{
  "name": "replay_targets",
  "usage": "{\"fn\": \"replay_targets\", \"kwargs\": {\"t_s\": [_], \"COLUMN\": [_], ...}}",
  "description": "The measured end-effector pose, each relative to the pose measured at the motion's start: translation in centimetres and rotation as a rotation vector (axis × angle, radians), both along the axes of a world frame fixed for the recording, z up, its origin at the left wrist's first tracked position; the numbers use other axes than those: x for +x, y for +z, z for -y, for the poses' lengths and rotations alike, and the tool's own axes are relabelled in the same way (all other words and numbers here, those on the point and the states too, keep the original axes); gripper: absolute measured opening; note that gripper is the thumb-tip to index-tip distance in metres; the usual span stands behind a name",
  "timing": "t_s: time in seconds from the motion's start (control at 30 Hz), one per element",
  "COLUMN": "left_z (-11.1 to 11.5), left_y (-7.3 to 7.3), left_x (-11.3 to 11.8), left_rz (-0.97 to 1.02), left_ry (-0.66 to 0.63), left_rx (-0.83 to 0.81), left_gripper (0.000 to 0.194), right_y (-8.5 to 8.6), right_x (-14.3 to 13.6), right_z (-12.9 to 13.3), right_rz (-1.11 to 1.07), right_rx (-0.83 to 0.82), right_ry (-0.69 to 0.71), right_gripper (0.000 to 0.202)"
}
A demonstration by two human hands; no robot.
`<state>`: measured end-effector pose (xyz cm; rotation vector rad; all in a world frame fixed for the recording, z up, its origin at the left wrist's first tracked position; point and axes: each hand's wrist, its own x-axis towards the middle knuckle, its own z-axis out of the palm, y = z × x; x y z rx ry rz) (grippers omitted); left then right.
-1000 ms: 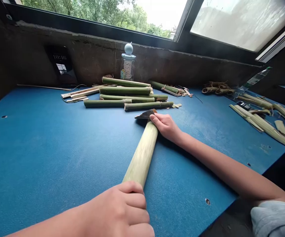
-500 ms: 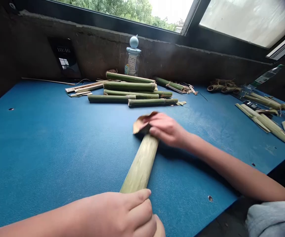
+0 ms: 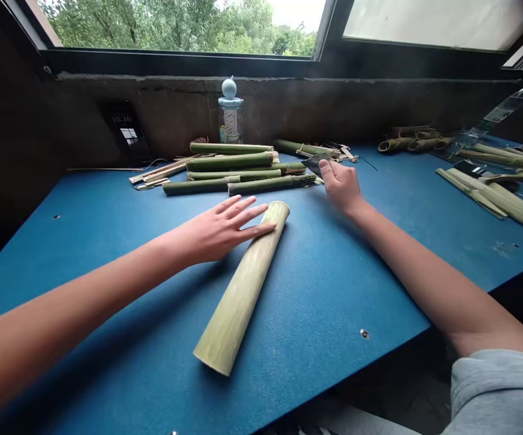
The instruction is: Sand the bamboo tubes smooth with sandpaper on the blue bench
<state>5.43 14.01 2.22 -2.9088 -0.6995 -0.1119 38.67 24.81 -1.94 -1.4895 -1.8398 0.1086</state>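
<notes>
A pale, stripped bamboo tube lies slantwise on the blue table, its far end pointing away to the right. My left hand is open beside that far end, fingers spread, one finger reaching over the tube; whether it touches cannot be told. Farther right, my right hand is closed on a piece of sandpaper, dark grey on the side that shows. The sandpaper is near the right end of the green bamboo pieces, clear of the pale tube.
Split bamboo strips lie left of the green pieces. A lidded clear jar and a phone stand against the wall. On the right are peeled bamboo strips, short tubes and a tilted plastic bottle.
My left hand has let go of the tube's near end and moved to its far end, opening. My right hand has lifted the sandpaper off the tube and carried it away to the right.
</notes>
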Motion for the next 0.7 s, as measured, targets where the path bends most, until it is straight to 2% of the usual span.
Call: {"fn": "replay_targets", "kwargs": {"t_s": [0.1,0.17,0.23,0.3,0.37,0.47,0.6,0.67,0.7], "left_z": [-1.1,-0.7,-0.2,0.1,0.2,1.0,3.9,5.6,6.4], "left_y": [-0.4,0.2,1.4,2.8,4.0,4.4,3.2,2.6,2.3], "left_x": [3.6,6.1,7.7,7.9,6.6,3.0,-2.2,-4.2,-4.9], "left_rz": [-0.057,-0.098,-0.168,-0.236,-0.293,-0.324,-0.232,-0.163,-0.113], "left_ry": [-0.132,-0.135,-0.009,0.152,0.277,0.466,0.725,0.823,0.821], "left_rx": [0.006,-0.054,-0.165,-0.273,-0.354,-0.379,-0.282,-0.291,-0.292], "left_gripper": [0.061,0.053,0.046,0.032,0.02,0.026,0.05,0.049,0.046], "right_y": [-0.8,-1.4,-1.7,-1.9,-2.0,-1.8,-1.0,-0.5,-0.3], "right_x": [0.3,0.1,0.1,0.3,0.7,1.6,1.2,-0.2,-1.2], "right_z": [-0.5,-0.8,-1.2,-1.6,-2.1,-2.7,-2.4,-1.3,-0.6], "right_rz": [0.032,0.057,0.068,0.062,0.039,-0.016,-0.085,-0.109,-0.117], "right_rx": [-0.088,-0.116,-0.114,-0.095,-0.08,-0.067,-0.028,-0.013,-0.013], "right_ry": [0.049,0.111,0.178,0.221,0.212,0.131,0.07,0.132,0.196], "right_gripper": [0.03,0.031,0.031,0.026,0.027,0.039,0.044,0.041,0.04]}}
